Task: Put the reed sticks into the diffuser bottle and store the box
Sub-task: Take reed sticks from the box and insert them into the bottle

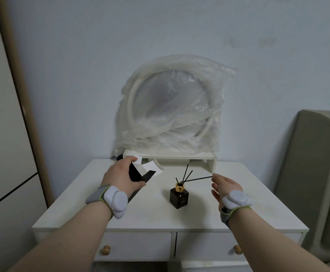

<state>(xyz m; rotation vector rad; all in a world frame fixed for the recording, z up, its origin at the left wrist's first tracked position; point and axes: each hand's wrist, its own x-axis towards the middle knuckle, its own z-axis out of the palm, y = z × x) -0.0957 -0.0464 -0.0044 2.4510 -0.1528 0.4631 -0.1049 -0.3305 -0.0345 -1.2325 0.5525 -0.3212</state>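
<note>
A dark square diffuser bottle (179,197) with a gold neck stands on the white desk (160,216). Several black reed sticks (187,174) rise from its neck, and one leans far right. My right hand (224,186) sits at the tip of that leaning stick with fingers spread; whether it pinches the stick I cannot tell. My left hand (123,176) grips the long black box (140,179), whose white end flaps hang open toward the back.
A low white shelf riser (199,157) stands at the desk's back edge, with a round mirror wrapped in plastic (172,107) on it against the wall. Two drawers with wooden knobs (106,250) face me. A padded chair (315,173) stands to the right.
</note>
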